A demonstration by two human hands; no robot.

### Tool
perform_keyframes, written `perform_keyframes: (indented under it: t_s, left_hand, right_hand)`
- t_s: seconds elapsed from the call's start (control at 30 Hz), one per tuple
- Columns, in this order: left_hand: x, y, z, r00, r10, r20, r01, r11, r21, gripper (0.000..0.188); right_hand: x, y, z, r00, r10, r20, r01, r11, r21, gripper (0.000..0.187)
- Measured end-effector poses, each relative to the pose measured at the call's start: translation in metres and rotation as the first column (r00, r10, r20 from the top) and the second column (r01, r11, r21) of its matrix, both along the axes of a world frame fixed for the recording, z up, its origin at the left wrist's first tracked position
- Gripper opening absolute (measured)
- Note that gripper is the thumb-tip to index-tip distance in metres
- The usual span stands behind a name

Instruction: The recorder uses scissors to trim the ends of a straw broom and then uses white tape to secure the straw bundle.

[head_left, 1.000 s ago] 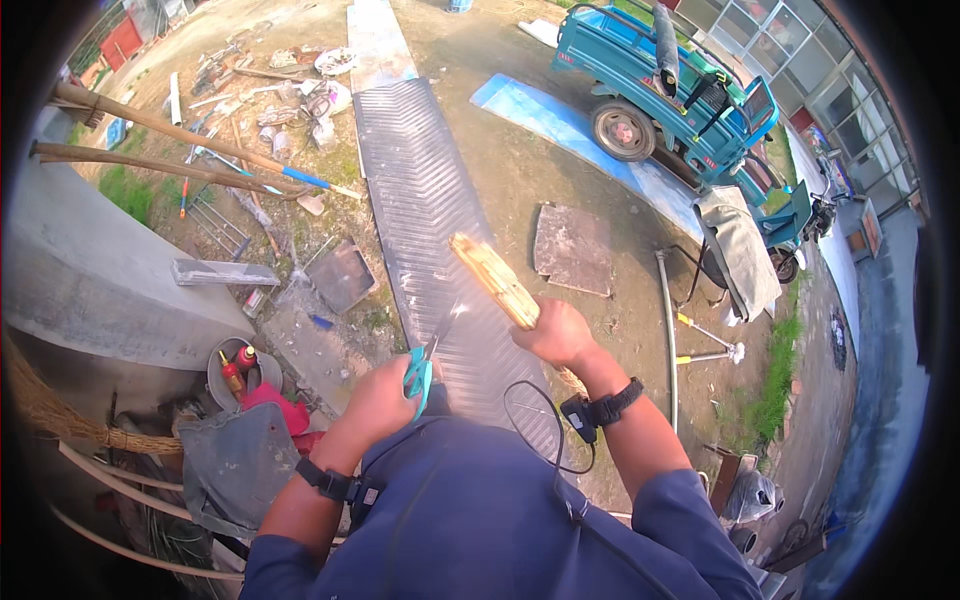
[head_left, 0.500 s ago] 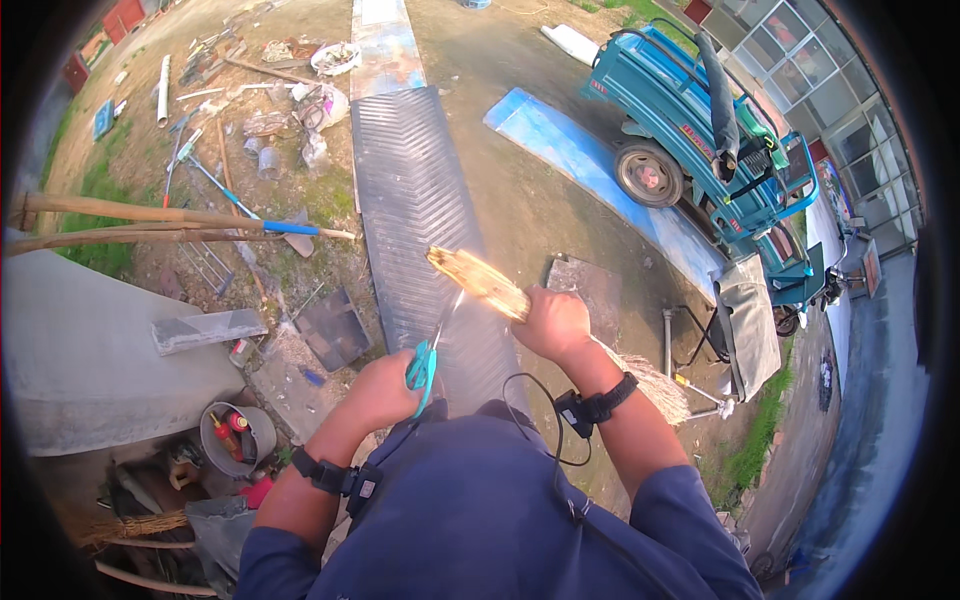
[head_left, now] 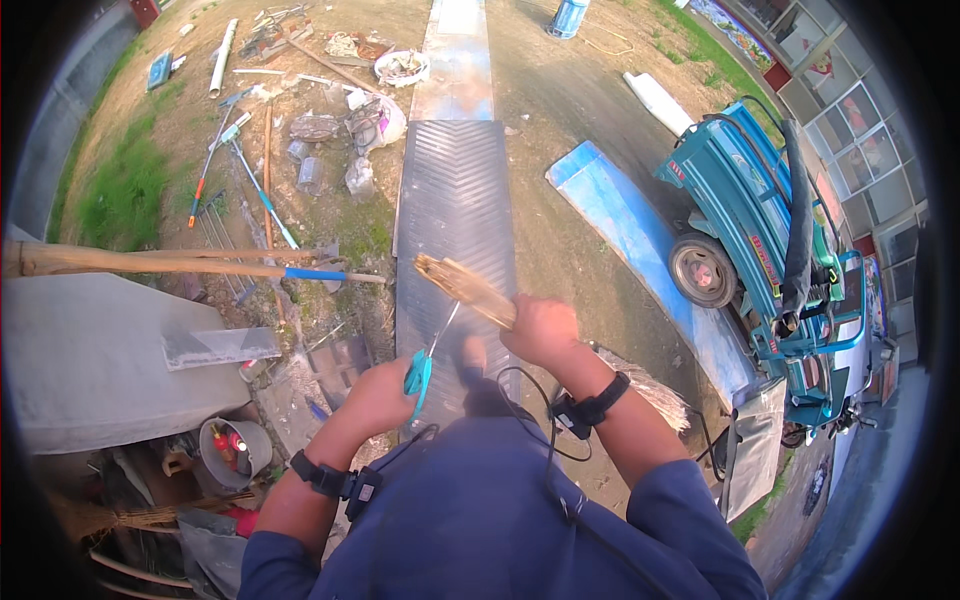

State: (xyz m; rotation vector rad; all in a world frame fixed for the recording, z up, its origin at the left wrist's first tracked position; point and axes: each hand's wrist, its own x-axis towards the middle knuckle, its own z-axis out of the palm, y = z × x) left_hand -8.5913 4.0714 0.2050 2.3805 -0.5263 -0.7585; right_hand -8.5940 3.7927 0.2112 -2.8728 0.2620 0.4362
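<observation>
My left hand (head_left: 378, 396) is closed round the teal handles of a pair of scissors (head_left: 421, 372), their metal blades pointing up and away. The blade tips come close to the underside of a rough, splintered, yellowish-brown piece of wood (head_left: 462, 287); whether they touch it I cannot tell. Gripped at its near end, that piece slants up and to the left out of my right hand (head_left: 543, 328). Both hands are over a dark ridged mat (head_left: 455, 190).
A teal cargo tricycle (head_left: 735, 210) stands at right beside a blue board (head_left: 620, 215). Wooden poles (head_left: 150, 262) jut in from the left above a grey slab (head_left: 110, 370). A grey bucket (head_left: 262, 447) with red bottles sits lower left. Straw bristles (head_left: 650, 390) lie below my right forearm.
My view has turned left and farther ahead, so the surroundings sit farther right. Both hands keep their holds; the wood has shifted slightly left, and a foot now shows on the mat.
</observation>
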Motion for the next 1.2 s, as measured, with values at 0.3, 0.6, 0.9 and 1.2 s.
perform_keyframes:
  t_s: [0.3, 0.6, 0.9, 1.2]
  left_hand:
    - [0.107, -0.056, 0.001, 0.985, 0.168, 0.032, -0.169, 0.986, 0.015, 0.023]
    - [0.220, -0.084, -0.009, 0.942, 0.335, -0.014, -0.335, 0.936, -0.110, 0.023]
    - [0.326, -0.099, 0.008, 0.937, 0.321, -0.138, -0.330, 0.943, -0.051, 0.029]
    - [0.383, -0.123, 0.019, 0.927, 0.358, -0.109, -0.367, 0.927, -0.077, 0.036]
  right_hand:
    - [0.162, -0.059, 0.006, 0.978, 0.209, -0.004, -0.209, 0.978, 0.009, 0.028]
    - [0.299, -0.075, 0.019, 0.963, 0.255, -0.084, -0.256, 0.967, 0.007, 0.031]
    - [0.414, -0.086, 0.023, 0.963, 0.224, -0.150, -0.217, 0.974, 0.062, 0.034]
    - [0.477, -0.104, 0.014, 0.950, 0.310, -0.047, -0.302, 0.945, 0.129, 0.034]
